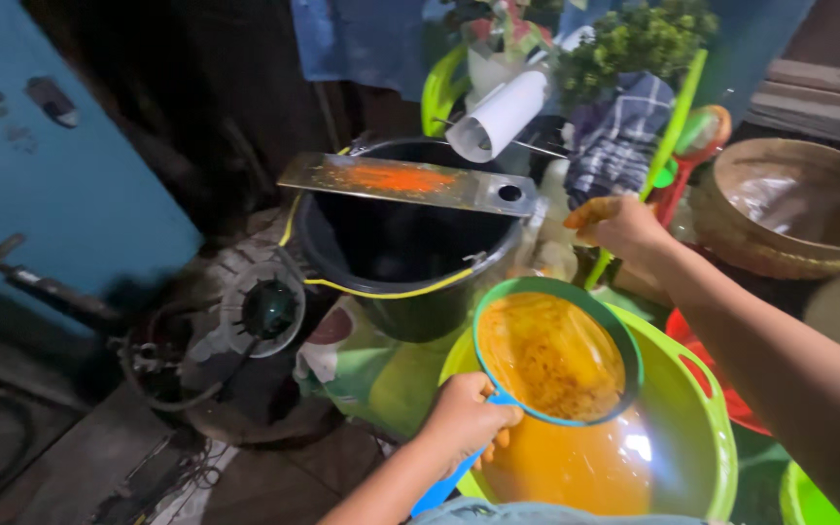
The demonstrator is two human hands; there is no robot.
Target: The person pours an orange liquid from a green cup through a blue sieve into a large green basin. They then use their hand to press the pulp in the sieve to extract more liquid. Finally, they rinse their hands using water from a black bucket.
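Note:
My left hand (464,418) grips the blue handle of a round strainer (556,350) with a green rim, full of orange pulp. It hovers over a lime-green basin (702,428) holding orange liquid. My right hand (624,226) reaches out past the basin, fingers stained orange and curled at a green stick-like handle (673,126); whether it grips it is unclear. A black bucket (410,262) with a yellow rim band stands behind the strainer. A flat metal grater (410,182) smeared with orange lies across its top.
A woven brown bowl (789,209) sits at the right. A white roll (498,117), checked cloth (619,136) and green leaves (634,39) lie behind the bucket. A small fan-like device (264,309) and cables lie on the floor at left, by a blue wall (60,185).

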